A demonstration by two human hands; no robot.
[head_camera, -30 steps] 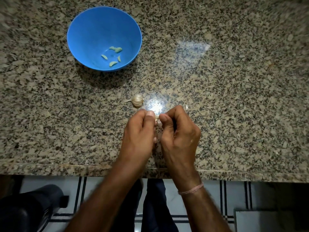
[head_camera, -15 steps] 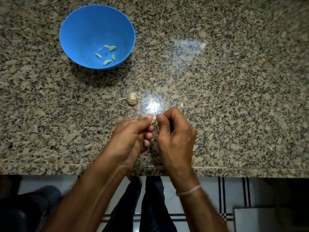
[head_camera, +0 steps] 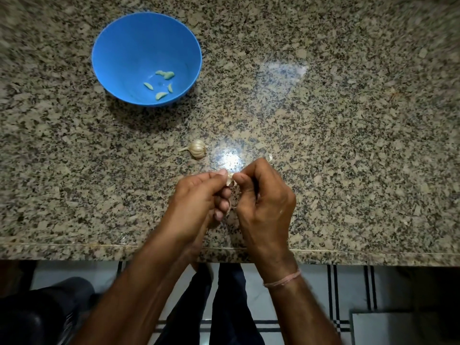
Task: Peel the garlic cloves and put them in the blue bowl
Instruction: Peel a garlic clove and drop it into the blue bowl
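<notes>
**A:** Where is the garlic clove?

**B:** The garlic clove (head_camera: 229, 179) is held above the near part of the granite counter (head_camera: 348, 120), between the two hands. The left hand (head_camera: 199, 195) pinches it from the left with thumb and forefinger, and its other fingers are curled underneath. The right hand (head_camera: 263, 195) pinches it from the right, with all its fingers folded tightly in.

**A:** How does the clove look?

**B:** It is small, pale and cream-white, and a thin papery edge shows between the fingertips. Most of it is hidden, so I cannot tell how much skin is on it.

**A:** And the rest of the garlic?

**B:** A garlic bulb (head_camera: 197, 148) lies on its side just beyond the hands, a little to the left. It is round, ribbed and off-white, and its short stem points left. A curled scrap of skin (head_camera: 270, 157) lies just beyond the right hand.

**A:** The bowl?

**B:** The blue bowl (head_camera: 119, 46) stands at the far left, well apart from the hands. It is smooth and deep. Several peeled cloves (head_camera: 161, 95) lie at its bottom, slim, pale and crescent-shaped. Two are touching and the others lie apart.

**A:** Anything else?

**B:** A thin thread band (head_camera: 282, 280) circles the right wrist. Below the counter's near edge is a tiled floor (head_camera: 348, 282) with dark lines.
</notes>
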